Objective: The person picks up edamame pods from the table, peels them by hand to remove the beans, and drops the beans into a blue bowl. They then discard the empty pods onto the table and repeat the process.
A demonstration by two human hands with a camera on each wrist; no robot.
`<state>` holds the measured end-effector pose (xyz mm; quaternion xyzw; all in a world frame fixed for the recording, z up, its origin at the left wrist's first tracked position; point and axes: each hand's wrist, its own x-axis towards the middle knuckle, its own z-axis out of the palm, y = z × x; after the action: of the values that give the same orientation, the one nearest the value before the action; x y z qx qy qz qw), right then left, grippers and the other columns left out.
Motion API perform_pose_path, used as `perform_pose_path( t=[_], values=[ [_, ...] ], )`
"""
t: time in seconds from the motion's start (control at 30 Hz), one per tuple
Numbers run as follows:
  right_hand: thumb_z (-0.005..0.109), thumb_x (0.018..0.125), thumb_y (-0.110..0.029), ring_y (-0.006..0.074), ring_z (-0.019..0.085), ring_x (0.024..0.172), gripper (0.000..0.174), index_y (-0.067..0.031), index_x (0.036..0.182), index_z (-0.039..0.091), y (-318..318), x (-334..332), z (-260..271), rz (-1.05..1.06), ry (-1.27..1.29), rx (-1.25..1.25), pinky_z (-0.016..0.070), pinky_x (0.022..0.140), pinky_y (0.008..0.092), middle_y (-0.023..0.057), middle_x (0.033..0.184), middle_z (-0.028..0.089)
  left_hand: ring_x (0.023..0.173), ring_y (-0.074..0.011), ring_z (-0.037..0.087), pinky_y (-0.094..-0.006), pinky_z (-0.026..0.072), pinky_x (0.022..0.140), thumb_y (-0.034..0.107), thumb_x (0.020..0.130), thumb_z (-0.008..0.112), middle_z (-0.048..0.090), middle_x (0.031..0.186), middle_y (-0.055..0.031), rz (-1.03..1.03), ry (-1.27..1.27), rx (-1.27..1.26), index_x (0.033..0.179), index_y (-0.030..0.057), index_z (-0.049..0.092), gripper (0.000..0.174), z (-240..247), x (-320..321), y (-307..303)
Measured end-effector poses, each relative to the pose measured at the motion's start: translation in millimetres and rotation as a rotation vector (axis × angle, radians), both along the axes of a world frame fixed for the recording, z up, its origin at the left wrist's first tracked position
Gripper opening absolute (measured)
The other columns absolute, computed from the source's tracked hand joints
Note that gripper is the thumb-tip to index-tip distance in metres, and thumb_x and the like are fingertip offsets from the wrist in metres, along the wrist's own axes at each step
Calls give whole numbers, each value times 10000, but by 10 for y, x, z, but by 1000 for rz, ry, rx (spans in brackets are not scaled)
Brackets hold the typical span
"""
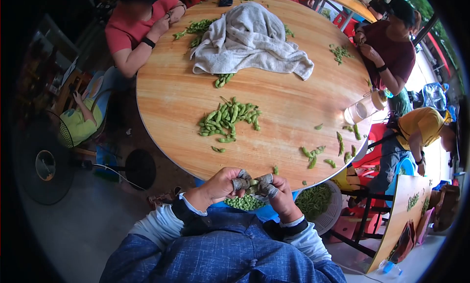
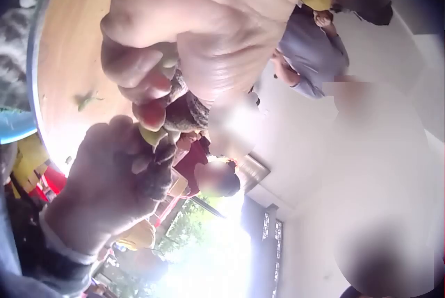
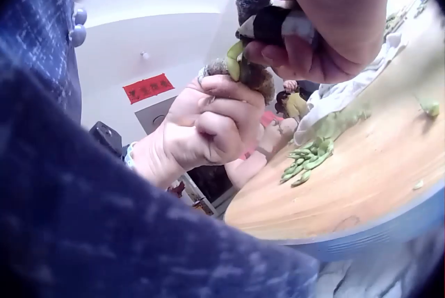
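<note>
Just past the table's near edge, my left hand (image 1: 218, 187) and right hand (image 1: 284, 200) meet over my lap. A green soybean pod (image 3: 234, 62) is pinched between them, its end poking out from the fingertips. Worn grey wraps (image 1: 266, 186) cover some of the fingers and thumbs. In the left wrist view the pod (image 2: 151, 136) is partly hidden by fingers. Directly below the hands, shelled green beans (image 1: 244, 203) lie in a container. Ahead on the table is a pile of pods (image 1: 230, 117).
The round wooden table (image 1: 279, 102) carries a grey cloth (image 1: 245, 38), a clear bottle (image 1: 362, 108) and scattered pods (image 1: 311, 156). A basket (image 1: 335, 204) of pods stands below right. People sit at both sides. A fan (image 1: 45, 164) stands left.
</note>
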<state>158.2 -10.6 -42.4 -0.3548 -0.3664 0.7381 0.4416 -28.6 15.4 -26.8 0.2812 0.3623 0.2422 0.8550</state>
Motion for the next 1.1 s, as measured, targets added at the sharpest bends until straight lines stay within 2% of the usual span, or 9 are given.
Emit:
perform_pose_path(
  t=[0.17,0.27,0.5,0.77,0.87,0.9,1.0,1.03,1.1],
  values=[
    [579,753,-188,105,528,634,187,-20,833,569,16,-11,-78,-15,160,-256,420,590,219,29,740,580,427,-46,423,-152,268,366,136,807,504,527,592,-39,26,-49,-84,818,35,512,102,-51,67,9],
    [582,741,-168,117,533,634,176,-19,834,570,17,0,-137,-13,250,-291,423,590,220,38,737,580,427,-47,422,-149,265,363,137,800,505,520,593,-33,67,-48,-93,813,44,508,94,-65,115,-2],
    [587,733,-166,126,534,639,187,-12,837,562,12,20,-160,-10,279,-294,426,587,230,54,753,581,438,-45,399,-160,247,373,171,780,531,471,575,-5,73,-41,-67,812,55,494,126,-132,159,-19],
    [585,739,-190,147,518,616,202,-7,817,550,23,12,-153,5,391,-337,423,585,242,80,737,569,454,-51,382,-169,254,396,210,749,566,472,596,-13,83,-213,31,824,46,493,194,-120,145,-58],
    [584,739,-190,140,519,615,203,-8,824,555,38,7,-121,9,399,-357,417,579,239,66,729,569,475,-54,393,-167,266,412,190,749,559,484,614,-19,112,-238,34,837,37,495,187,-124,153,-74],
    [580,743,-188,132,516,610,197,-8,821,559,43,9,-105,-5,329,-327,411,575,234,59,722,569,483,-55,397,-167,270,418,180,750,555,490,620,-21,123,-236,31,842,34,496,183,-119,156,-74],
    [564,763,-173,107,511,609,179,-2,816,571,56,26,-21,-47,54,-189,401,570,221,37,706,573,500,-62,413,-172,286,427,126,761,531,509,646,-29,145,40,3,853,27,498,139,-77,73,-32],
    [557,773,-162,100,512,616,171,2,818,576,61,30,24,-61,-79,-112,401,573,219,30,706,577,521,-58,422,-167,312,454,66,775,509,523,662,-37,276,101,30,868,26,507,102,-62,76,-51],
    [544,789,-137,85,512,636,157,13,824,581,59,20,42,-77,-257,8,402,581,213,21,711,581,552,-57,448,-168,351,492,41,778,512,531,684,-35,306,173,216,873,23,512,96,-21,50,-54]
  ],
)
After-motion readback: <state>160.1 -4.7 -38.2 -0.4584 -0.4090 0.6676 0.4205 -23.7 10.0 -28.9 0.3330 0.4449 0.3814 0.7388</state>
